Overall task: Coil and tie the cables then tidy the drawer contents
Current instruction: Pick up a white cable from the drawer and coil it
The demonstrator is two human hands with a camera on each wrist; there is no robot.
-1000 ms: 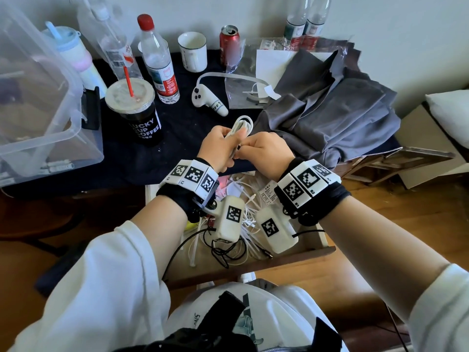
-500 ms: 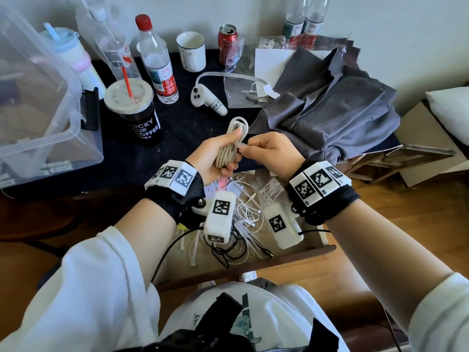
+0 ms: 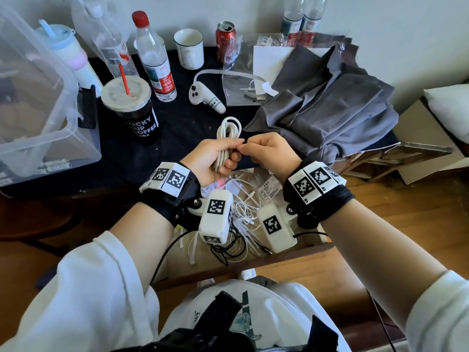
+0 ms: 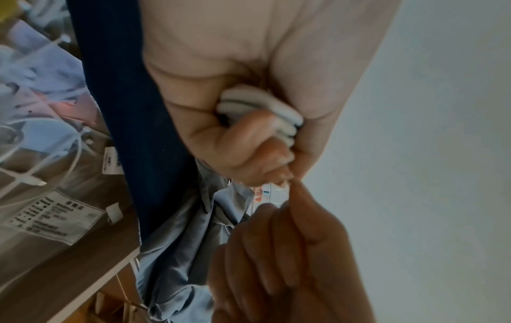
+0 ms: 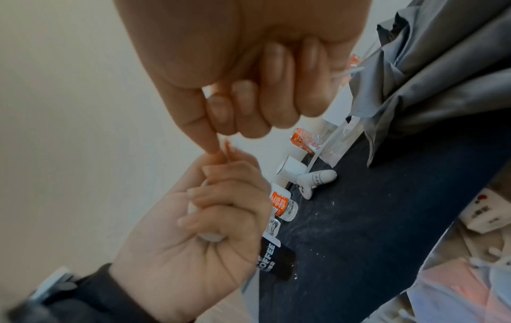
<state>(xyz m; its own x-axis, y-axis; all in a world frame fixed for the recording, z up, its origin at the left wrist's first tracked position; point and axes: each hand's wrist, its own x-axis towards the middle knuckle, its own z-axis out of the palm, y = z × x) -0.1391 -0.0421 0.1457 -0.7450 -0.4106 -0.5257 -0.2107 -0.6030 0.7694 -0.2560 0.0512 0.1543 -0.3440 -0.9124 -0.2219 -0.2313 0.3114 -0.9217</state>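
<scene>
Coiled cable (image 3: 226, 138) white. Bench (image 3: 177, 128) cloth dark navy w/ pale specks. Coffee cup (image 3: 137, 115) black, white lettering, red straw. Water bottle (image 3: 154, 59) clear, red cap, red/white label. Can (image 3: 224, 38) red. Mug (image 3: 189, 49) white, dark rim line. Crumpled cloth (image 3: 330, 107) grey. Wrist markers (image 3: 166, 177) black-on-white squares.

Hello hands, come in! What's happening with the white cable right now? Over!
Left hand grips coiled white cable. Right hand pinches at the bundle; what it pinches unclear. More loose cables in open drawer below.
</scene>
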